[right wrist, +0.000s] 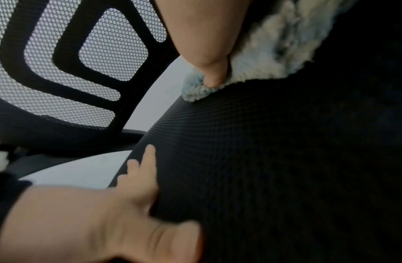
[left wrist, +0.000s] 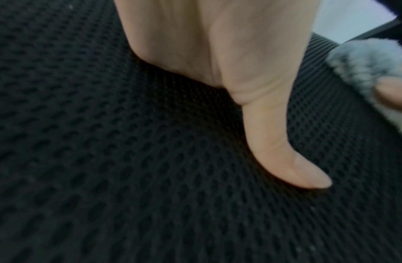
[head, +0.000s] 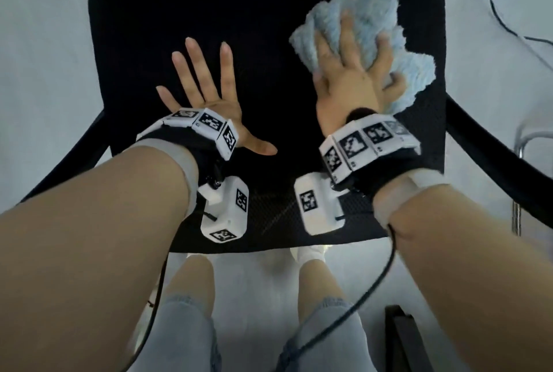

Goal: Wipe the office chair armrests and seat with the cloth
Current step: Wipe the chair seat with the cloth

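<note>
The black mesh chair seat fills the head view, with a left armrest and a right armrest slanting off at its sides. My left hand lies flat on the seat's left half, fingers spread and holding nothing; its thumb rests on the mesh. My right hand presses down on a fluffy light-blue cloth at the seat's right side, fingers dug into the bunched pile. The right wrist view shows the thumb sunk into the cloth.
The mesh backrest rises behind the seat. Black cables run over the pale floor at the upper right. A chrome tube frame stands by the right armrest. A dark object lies on the floor near my legs.
</note>
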`<state>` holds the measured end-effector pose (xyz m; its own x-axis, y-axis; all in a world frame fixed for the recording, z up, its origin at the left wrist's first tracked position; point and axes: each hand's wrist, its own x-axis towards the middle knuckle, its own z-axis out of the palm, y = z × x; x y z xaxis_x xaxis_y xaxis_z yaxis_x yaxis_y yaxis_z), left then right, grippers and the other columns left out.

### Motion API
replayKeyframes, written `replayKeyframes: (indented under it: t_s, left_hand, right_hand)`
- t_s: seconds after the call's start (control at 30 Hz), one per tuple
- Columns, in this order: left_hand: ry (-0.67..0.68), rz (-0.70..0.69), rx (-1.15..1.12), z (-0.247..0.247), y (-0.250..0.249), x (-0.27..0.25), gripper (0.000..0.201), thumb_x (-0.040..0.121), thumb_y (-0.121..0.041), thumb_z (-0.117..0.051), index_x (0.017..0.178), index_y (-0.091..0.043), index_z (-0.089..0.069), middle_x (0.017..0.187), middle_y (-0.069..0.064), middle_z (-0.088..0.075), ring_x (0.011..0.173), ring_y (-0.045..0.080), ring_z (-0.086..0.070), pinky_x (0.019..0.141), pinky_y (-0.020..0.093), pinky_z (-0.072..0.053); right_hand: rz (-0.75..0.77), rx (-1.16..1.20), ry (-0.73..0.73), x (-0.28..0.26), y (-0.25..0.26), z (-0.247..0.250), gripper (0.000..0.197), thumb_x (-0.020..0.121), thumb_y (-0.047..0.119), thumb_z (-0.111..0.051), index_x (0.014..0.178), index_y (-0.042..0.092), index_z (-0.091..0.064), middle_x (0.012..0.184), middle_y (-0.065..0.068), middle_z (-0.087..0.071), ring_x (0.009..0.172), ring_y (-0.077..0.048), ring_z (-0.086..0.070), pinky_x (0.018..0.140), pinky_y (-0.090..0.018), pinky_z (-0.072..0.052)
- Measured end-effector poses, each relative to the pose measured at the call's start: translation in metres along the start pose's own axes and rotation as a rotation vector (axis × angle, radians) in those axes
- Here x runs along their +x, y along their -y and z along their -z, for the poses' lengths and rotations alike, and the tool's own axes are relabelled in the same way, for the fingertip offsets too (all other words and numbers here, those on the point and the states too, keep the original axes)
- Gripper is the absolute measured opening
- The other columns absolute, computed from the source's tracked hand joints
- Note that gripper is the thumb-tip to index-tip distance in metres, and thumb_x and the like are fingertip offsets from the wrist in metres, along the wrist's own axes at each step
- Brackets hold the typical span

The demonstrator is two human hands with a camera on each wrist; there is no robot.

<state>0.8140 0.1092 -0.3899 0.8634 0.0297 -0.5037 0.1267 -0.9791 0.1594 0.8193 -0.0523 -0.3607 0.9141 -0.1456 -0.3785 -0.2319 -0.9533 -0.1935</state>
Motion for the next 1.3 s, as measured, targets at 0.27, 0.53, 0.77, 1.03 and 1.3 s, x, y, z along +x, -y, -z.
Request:
replayKeyframes:
  t_s: [0.27, 0.53, 0.77, 1.03, 1.3]
  left_hand:
    - [0.231, 0.078, -0.146, 0.028, 0.025, -0.037, 0.153, 0.037, -0.051, -0.086, 0.138, -0.036, 0.028, 0.145, 0.017, 0.039, 0.134, 0.032, 0.034, 0.107, 0.059, 0.012]
    - [0.134, 0.278, -0.088, -0.02, 0.085, -0.122, 0.155, 0.031, -0.051, -0.087, 0.14, -0.037, 0.023, 0.151, 0.01, 0.029, 0.14, 0.031, 0.023, 0.111, 0.06, -0.004]
    - [0.093, 0.169, -0.213, -0.029, 0.104, -0.118, 0.148, 0.04, -0.051, -0.084, 0.141, -0.034, 0.023, 0.149, 0.015, 0.031, 0.138, 0.035, 0.026, 0.113, 0.054, 0.001]
    - [0.072, 0.134, -0.464, -0.031, 0.13, -0.131, 0.15, 0.04, -0.045, -0.087, 0.143, -0.025, 0.02, 0.148, 0.017, 0.032, 0.139, 0.034, 0.023, 0.115, 0.046, 0.001]
    - [0.083, 0.114, -0.59, -0.034, 0.139, -0.127, 0.138, 0.053, -0.035, -0.085, 0.144, -0.026, 0.018, 0.15, 0.014, 0.029, 0.142, 0.026, 0.015, 0.11, 0.027, -0.001]
  right_hand:
    - [0.431, -0.113, 0.223, -0.109, 0.0, -0.035, 0.038, 0.09, 0.04, -0.034, 0.125, 0.039, -0.047, 0.15, 0.016, -0.026, 0.132, -0.031, -0.012, 0.096, -0.065, -0.026]
    - [0.029, -0.127, 0.08, -0.08, -0.006, -0.024, 0.047, 0.092, 0.049, -0.032, 0.136, 0.053, -0.016, 0.154, 0.019, 0.006, 0.139, -0.038, -0.002, 0.102, -0.059, -0.018]
    - [0.326, -0.062, 0.291, -0.155, 0.087, -0.075, 0.047, 0.097, 0.044, -0.024, 0.14, 0.048, -0.006, 0.152, 0.023, 0.011, 0.138, -0.033, 0.006, 0.105, -0.063, -0.004]
    - [0.205, -0.223, 0.131, -0.11, 0.023, -0.044, 0.054, 0.094, 0.023, -0.041, 0.137, 0.049, -0.02, 0.154, 0.02, 0.002, 0.136, -0.037, -0.011, 0.105, -0.058, -0.015]
    - [0.387, -0.133, 0.351, -0.163, 0.11, -0.08, 0.058, 0.093, 0.02, -0.04, 0.141, 0.042, -0.016, 0.155, 0.015, 0.003, 0.138, -0.036, 0.003, 0.105, -0.065, -0.004]
